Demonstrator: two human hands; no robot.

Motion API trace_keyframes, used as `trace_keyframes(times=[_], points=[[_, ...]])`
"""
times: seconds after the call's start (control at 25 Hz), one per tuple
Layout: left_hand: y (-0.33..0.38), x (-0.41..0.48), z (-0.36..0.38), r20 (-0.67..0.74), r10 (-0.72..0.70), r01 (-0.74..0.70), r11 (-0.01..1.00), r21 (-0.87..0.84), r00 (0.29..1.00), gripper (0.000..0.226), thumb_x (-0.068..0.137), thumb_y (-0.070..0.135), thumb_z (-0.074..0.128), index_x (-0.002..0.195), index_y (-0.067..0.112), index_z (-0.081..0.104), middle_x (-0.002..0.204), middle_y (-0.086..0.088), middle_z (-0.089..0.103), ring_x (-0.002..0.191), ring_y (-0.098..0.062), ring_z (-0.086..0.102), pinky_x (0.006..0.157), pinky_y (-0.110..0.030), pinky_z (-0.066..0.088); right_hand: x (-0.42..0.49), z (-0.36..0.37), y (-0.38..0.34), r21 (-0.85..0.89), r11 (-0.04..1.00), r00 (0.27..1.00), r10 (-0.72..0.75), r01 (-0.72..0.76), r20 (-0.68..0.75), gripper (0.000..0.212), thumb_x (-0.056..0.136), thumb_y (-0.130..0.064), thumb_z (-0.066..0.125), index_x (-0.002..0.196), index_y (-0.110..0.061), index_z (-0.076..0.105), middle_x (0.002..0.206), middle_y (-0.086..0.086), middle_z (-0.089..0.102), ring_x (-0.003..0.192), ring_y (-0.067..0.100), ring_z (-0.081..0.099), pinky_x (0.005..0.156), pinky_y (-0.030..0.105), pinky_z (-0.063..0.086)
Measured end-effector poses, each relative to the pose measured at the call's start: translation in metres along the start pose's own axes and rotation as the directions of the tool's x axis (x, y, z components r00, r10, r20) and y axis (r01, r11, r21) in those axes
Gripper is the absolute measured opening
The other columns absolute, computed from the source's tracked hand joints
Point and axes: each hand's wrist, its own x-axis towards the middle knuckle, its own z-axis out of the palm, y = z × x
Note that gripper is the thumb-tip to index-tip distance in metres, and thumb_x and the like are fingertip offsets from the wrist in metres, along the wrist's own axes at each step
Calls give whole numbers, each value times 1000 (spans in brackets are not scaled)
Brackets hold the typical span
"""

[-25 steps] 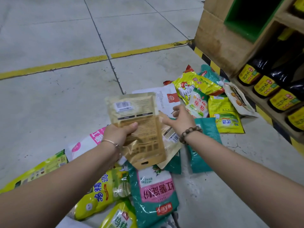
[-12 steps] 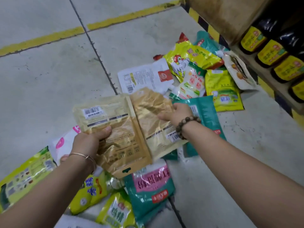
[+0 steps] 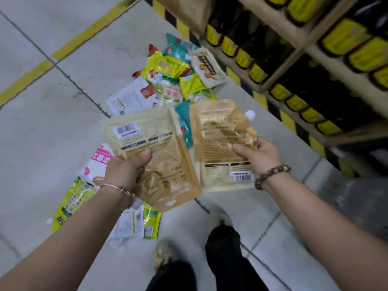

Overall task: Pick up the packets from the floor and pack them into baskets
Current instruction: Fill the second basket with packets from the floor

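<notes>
While each hand grips one, both packets look alike — crinkled tan pouches, barcoded: left hand point(image 3: 128, 171), right hand point(image 3: 259, 157).

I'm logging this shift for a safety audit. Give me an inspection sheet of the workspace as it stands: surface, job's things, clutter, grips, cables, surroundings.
Surface: grey concrete floor with a painted yellow line.
Job's things: left gold pouch and right gold pouch in hand; loose packets heaped by the wooden shelf, more scattered at lower left; no basket seen.
Clutter: nothing seen.
Grips: left grip holds the left gold pouch; right grip holds the right gold pouch.
Cables: nothing seen.
Surroundings: the wooden shelf on the right carries dark bottles with yellow labels.
</notes>
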Motion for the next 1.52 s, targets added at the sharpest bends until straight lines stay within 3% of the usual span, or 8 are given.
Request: trace_keyframes(times=[0.28,0.56,0.76,0.92,1.08,1.28,1.4,1.52], points=[[29,-165,76,272,35,-95,973,212,962,11,79,4,68,72,12,67,56,6,68,49,-8,64,56,-25,53,-145,-159,-15,152,978,955,174,-140,-241,13,78,-12,74,87,-15,65,80,-3,68,67,8,62,57,15,50],[-44,-264,199,464,13,-206,907,367,886,13,79,4,69,80,17,71,73,3,73,70,-15,69,69,-29,55,-203,-320,66,263,946,878,284,-190,-386,19,75,-16,76,91,-11,68,90,3,71,88,23,67,88,38,51],[-132,-333,306,539,-53,-279,811,515,840,11,71,12,79,75,19,72,76,-1,73,78,-25,70,80,-41,54,-243,-447,154,316,919,759,377,-236,-530,28,76,-17,77,100,-7,67,97,4,70,88,19,65,83,31,51],[-184,-370,389,622,13,-427,739,522,783,19,76,7,74,93,15,68,83,7,67,77,-10,64,72,-24,52,-252,-523,216,434,877,641,457,-207,-617,23,77,-12,75,98,-7,67,80,-5,67,72,11,62,72,26,48],[-229,-378,451,604,-143,-346,708,616,784,19,80,1,69,97,7,65,84,-3,66,79,-19,64,74,-27,53,-233,-558,266,425,869,657,476,-253,-584,19,79,-13,74,95,-9,65,76,-5,62,67,7,57,52,11,44],[-264,-366,473,461,-138,-318,553,770,877,16,80,9,71,82,13,56,78,0,61,87,-25,63,68,-25,45,-207,-556,306,293,837,653,545,-462,-527,22,81,-24,71,94,-10,59,77,-4,59,82,22,60,62,24,39],[-270,-372,470,509,164,-534,323,782,845,53,76,15,74,122,13,48,118,-7,55,112,-28,53,85,-31,42,-205,-549,305,91,860,659,448,-502,-605,52,79,-27,73,120,-10,47,114,7,57,110,30,56,78,36,46],[-277,-386,466,800,144,-766,-230,600,583,104,70,41,76,149,21,13,154,-16,11,142,-33,12,115,-44,16,-210,-540,296,-391,830,821,132,-398,-556,88,78,-38,70,147,-16,19,154,11,19,141,29,21,113,47,21]])
